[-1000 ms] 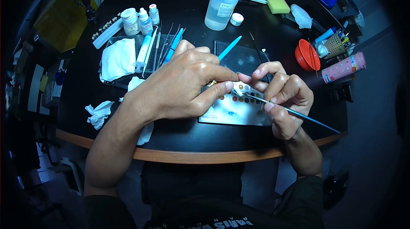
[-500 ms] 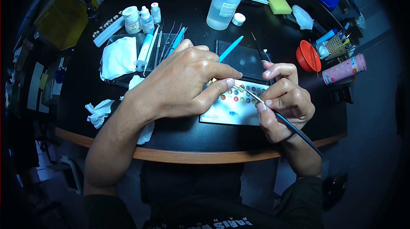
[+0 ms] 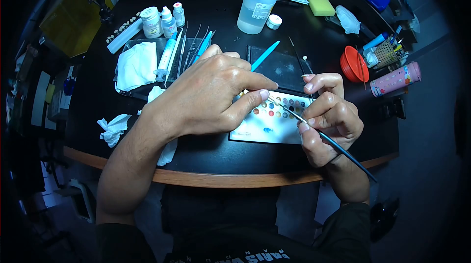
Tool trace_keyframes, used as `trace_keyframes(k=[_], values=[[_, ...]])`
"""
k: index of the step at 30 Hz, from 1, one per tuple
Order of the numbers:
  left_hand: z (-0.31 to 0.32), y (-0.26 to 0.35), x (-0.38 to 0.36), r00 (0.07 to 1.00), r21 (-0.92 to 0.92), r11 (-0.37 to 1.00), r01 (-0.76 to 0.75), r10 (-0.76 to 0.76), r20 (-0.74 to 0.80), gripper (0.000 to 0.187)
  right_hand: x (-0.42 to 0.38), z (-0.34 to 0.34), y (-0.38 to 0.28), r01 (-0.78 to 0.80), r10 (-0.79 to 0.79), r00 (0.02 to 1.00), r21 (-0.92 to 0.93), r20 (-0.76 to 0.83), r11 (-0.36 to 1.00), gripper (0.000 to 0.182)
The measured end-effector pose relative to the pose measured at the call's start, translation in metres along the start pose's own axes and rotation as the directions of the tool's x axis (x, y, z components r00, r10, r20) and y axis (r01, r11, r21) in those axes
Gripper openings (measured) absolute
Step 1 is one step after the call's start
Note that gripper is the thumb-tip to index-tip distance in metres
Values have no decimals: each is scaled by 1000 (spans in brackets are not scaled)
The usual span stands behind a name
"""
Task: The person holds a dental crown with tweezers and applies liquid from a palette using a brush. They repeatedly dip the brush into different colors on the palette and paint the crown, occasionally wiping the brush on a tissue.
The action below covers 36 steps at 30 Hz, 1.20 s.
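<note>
Currently a thin brush is gripped between thumb and fingers of the right hand, dark handle slanted down toward the table edge, tip aimed up-left at the left hand. The left hand's thumb and index finger are pinched shut on something small and pale at the brush tip; what it is cannot be told. Both hands are held over a white colour palette with rows of small paint dots, laid flat on the black table near its front edge. Just behind the palette a dark glass slab is seen, with a blue tool lying on it. Further left, a tray of instruments and a syringe are placed beside white tissue. A clear liquid bottle is stood at the back, an orange cup at the right.
</note>
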State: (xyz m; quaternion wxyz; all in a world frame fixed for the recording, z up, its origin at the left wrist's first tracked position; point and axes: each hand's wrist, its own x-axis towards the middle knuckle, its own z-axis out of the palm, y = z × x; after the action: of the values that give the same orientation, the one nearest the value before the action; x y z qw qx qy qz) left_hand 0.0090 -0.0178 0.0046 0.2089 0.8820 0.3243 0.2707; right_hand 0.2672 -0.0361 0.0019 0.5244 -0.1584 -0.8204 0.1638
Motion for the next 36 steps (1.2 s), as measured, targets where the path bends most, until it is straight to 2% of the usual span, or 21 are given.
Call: trace_keyframes(k=[10,22,25,28,31,36], values=[[0,0,0,1000,13,1000,6,-7,14,30,-2,2,3,-14,14,999,-1,-31,1000,19],[0,-1,-1,1000,19,1000,-11,11,-3,30,-4,-2,2,-60,64,997,94,-41,994,19],[2,2,0,997,19,999,41,-39,-68,28,-6,3,3,-46,46,993,-2,-110,999,19],[6,7,2,976,10,1000,29,-26,-214,24,-5,5,0,-18,-3,993,-173,-121,985,20],[5,20,4,962,-53,995,88,-99,-256,22,-1,6,-2,28,-68,988,-282,-136,959,21],[8,23,3,958,-176,975,136,-175,-226,21,1,5,-5,45,-89,989,-337,-119,940,20]])
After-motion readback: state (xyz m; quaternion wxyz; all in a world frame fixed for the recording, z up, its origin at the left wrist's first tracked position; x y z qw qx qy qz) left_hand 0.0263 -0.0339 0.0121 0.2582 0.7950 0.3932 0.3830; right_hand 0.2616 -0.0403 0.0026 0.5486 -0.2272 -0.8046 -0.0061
